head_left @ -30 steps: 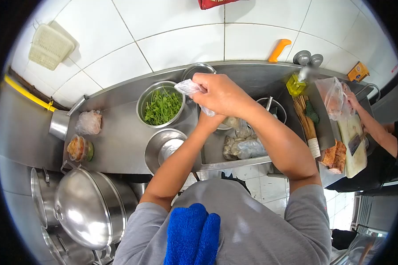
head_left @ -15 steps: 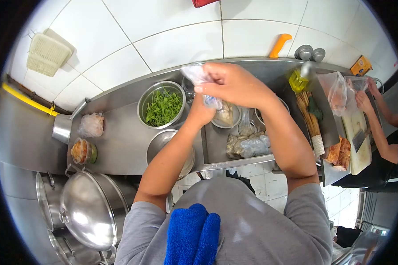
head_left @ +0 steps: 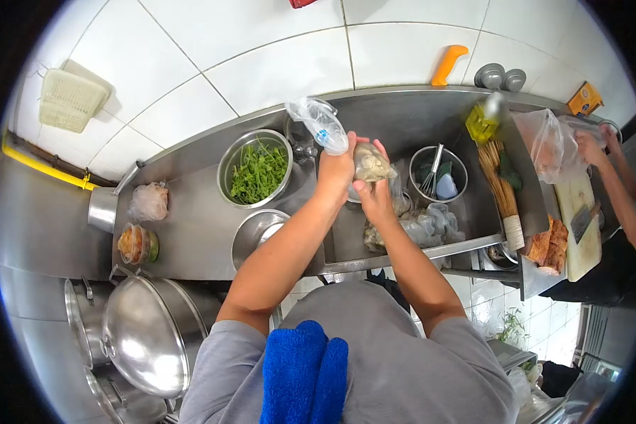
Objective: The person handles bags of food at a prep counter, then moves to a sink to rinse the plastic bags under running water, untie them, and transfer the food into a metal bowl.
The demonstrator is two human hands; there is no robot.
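Bag of pale pieces: in both hands, held above the recessed part of the steel table, right of the greens bowl. Contents look lumpy through the film; can't identify them.

Left hand: fingers curled closed on the plastic. Printed film with a blue mark sticks out beyond that hand; probably the bag's loose neck, but the join is covered, so can't confirm.

Right hand: cupped under and along the bag's right side, thumb on the near face, fingers wrapped round the far side. Looks like a supporting grip, not a hard squeeze.

Progress, my read: partway through handling. Done: bag is up off the table, gripped from both sides. Left: pieces are still inside, none visibly out. Can't tell whether the neck is tied or open.

Around it: more filled bags in the recess below the right forearm, apart from the held one. Steel pot with a whisk leaning in it, just beyond. Steel bowl beside the left forearm, leafy greens in the other bowl. Far right: a co-worker's hand at a clear plastic bag, by the cutting board.
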